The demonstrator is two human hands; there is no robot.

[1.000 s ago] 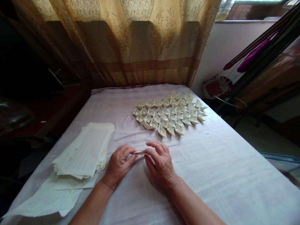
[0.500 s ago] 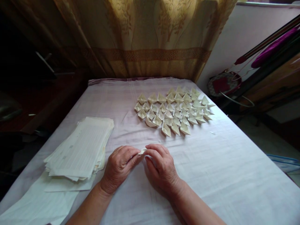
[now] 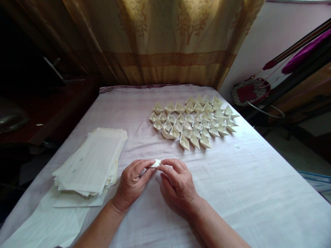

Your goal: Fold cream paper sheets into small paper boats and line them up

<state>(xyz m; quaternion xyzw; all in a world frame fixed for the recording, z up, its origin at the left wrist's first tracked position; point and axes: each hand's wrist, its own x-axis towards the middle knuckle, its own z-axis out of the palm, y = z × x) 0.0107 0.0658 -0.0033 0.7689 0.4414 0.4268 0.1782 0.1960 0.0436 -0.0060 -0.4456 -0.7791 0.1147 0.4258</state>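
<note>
The person is holding a small folded paper (image 3: 156,163) between both hands, just above the near middle of the counter (image 3: 245,193), which is lying under a white cloth. The left hand (image 3: 131,182) is pinching the paper's left end, its grip closing thumb and forefinger tightly on it while the other fingers are curling under the palm. The right hand (image 3: 178,186) is meeting it from the other side, its grip likewise narrowing to the fingertips on the paper's right end, with the remaining fingers arching loosely over the cloth. Only a small white corner of the paper is showing between the fingertips. Farther back and to the right, a cluster of folded paper boats (image 3: 193,120) is sitting in close rows. A stack of lined sheets (image 3: 90,162) is lying to the left of the left hand, well apart from it. A patterned curtain (image 3: 160,41) is hanging behind the counter's far edge.
</note>
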